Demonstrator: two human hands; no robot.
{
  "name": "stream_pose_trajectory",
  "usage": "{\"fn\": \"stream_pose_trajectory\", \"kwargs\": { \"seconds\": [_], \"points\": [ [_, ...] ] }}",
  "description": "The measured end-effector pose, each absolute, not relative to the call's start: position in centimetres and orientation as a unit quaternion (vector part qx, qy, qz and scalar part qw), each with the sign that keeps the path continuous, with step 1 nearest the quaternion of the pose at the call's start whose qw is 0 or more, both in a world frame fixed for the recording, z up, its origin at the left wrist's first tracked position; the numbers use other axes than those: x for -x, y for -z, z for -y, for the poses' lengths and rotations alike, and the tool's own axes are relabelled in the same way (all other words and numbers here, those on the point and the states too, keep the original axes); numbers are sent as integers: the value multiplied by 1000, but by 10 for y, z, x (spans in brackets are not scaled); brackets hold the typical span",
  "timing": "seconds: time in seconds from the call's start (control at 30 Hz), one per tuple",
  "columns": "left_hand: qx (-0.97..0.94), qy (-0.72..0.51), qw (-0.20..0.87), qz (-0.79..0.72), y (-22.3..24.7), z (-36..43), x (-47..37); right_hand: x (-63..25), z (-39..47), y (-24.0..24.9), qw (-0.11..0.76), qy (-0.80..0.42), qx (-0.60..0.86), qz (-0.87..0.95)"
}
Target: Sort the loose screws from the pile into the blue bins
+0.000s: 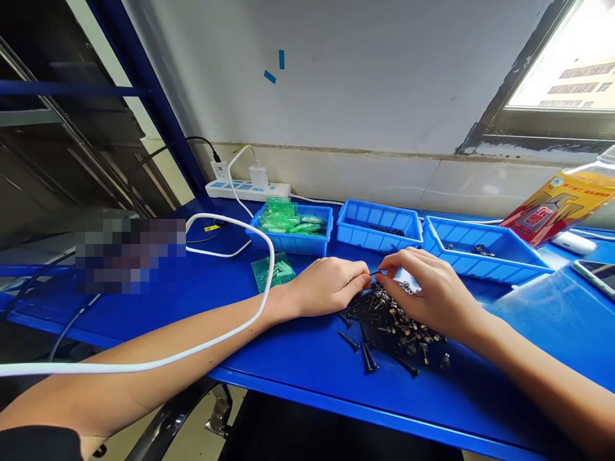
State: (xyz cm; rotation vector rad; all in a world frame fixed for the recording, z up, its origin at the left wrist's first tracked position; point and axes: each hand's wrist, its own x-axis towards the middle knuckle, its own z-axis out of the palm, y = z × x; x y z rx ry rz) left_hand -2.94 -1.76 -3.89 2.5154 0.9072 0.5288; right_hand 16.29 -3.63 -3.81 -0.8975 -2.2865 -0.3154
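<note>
A thin dark screw (375, 273) spans the gap between my two hands, above a pile of loose hardware. My left hand (331, 285) is closed, thumb and fingers pinching the screw's left end. At its other end, the thumb and forefinger of my right hand (430, 288) close around it. Beneath lies the heap of black screws and small metal fasteners (396, 317), partly hidden by both hands. Several long black screws (368, 356) have strayed toward the front of the blue table (307, 378).
Behind the pile stand a blue bin (300, 243) of green packets, a bin (353, 237) with dark screws and a bin (485, 259) with few parts. A green packet (262, 272), power strip (225, 189), yellow-red box (552, 202) and phone (598, 275) lie around. A white cable (158, 363) crosses my left forearm.
</note>
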Motion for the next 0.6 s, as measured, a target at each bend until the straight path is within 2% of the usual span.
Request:
{"fn": "stream_pose_trajectory", "kwargs": {
  "seconds": [0.27,0.6],
  "points": [
    [-898,-213,214,-321,43,16,30,-161,35,38,333,113,350,869],
    [-852,-312,243,-344,45,17,29,-160,36,37,361,112,353,856]
  ]
}}
